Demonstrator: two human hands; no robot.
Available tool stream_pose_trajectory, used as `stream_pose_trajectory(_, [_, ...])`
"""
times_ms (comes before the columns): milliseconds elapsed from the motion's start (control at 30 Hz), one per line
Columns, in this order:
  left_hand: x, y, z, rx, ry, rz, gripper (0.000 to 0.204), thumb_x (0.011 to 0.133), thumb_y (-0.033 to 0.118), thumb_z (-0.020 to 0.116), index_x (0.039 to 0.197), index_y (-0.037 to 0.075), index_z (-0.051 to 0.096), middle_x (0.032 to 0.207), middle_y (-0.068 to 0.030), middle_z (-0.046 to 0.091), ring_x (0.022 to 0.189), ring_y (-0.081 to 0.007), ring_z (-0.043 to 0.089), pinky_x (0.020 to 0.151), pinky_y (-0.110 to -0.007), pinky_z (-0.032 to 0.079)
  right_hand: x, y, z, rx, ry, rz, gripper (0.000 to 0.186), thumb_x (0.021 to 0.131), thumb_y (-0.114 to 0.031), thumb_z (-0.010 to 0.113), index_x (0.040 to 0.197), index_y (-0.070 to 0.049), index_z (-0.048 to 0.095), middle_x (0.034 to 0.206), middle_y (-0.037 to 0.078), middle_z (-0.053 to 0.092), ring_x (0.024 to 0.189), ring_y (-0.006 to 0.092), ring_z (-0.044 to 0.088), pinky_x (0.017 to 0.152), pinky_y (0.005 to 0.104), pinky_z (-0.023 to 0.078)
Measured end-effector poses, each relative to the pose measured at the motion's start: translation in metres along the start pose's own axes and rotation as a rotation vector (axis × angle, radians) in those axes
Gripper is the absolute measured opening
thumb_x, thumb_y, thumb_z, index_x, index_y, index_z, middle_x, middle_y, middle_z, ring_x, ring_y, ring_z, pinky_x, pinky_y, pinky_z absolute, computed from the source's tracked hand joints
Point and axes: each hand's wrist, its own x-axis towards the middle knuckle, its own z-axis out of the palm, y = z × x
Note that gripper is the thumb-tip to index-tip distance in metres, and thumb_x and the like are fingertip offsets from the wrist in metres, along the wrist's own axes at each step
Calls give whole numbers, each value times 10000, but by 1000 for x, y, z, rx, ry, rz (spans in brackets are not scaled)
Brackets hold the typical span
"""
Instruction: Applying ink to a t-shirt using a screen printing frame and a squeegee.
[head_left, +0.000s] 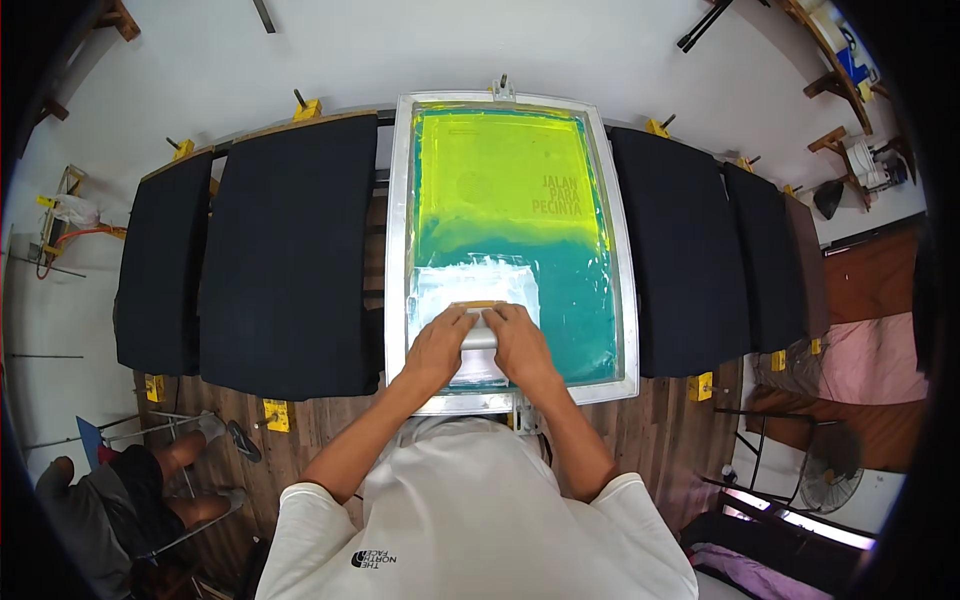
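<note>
A silk-screen frame [622, 250] with a pale metal rim lies in front of me. Its mesh [490, 170] is yellow-green at the far end and teal nearer to me, with lettering at the right. White ink [515, 275] is smeared over the near left part of the mesh. Upon that ink stands a squeegee [480, 340] with a light-coloured grip. My left hand [437, 348] is closed round its left side, fingers and thumb at the top. From the right side my right hand [521, 348] grips it too, close beside the left. The squeegee's blade edge is hidden.
Black fabric-covered boards stand in a row left [290, 250] and right [680, 250] of the frame, with yellow clamps [277, 415] at their ends. At lower left a person [110, 500] sits. A fan [832, 468] stands at lower right.
</note>
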Motion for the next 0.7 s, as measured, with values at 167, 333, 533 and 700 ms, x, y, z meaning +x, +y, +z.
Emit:
stream_pose_trajectory(167, [4, 3, -3, 5, 37, 4, 476, 757, -130, 549, 1215, -20, 618, 1294, -241, 578, 1219, -405, 550, 1018, -446, 468, 0, -2, 0, 10, 49, 2, 495, 732, 130, 567, 1208, 6, 624, 1271, 191, 591, 1195, 366, 532, 975, 428, 489])
stream_pose_trajectory(333, [1, 9, -9, -60, -33, -38, 491, 747, -133, 554, 1223, -28, 613, 1295, -258, 575, 1228, -406, 545, 1024, -447, 462, -5, -6, -5, 30, 15, 17, 490, 730, 126, 566, 1203, 17, 625, 1257, 204, 598, 1187, 376, 536, 976, 435, 486])
stream_pose_trajectory(533, [-6, 11, -10, -74, -29, -17, 487, 745, -137, 549, 1215, -26, 608, 1299, -259, 569, 1242, -403, 536, 1034, -449, 455, -11, -6, 3, 42, 96, 7, 502, 709, 132, 565, 1197, 30, 622, 1254, 218, 596, 1193, 387, 531, 982, 441, 477])
stream_pose_trajectory(700, [-9, 13, -6, -58, 17, -2, 483, 739, -146, 546, 1202, -24, 609, 1304, -256, 563, 1236, -403, 539, 1030, -447, 461, -13, -5, 4, 58, 113, -21, 518, 697, 135, 569, 1203, 34, 612, 1253, 222, 589, 1205, 389, 521, 998, 441, 465])
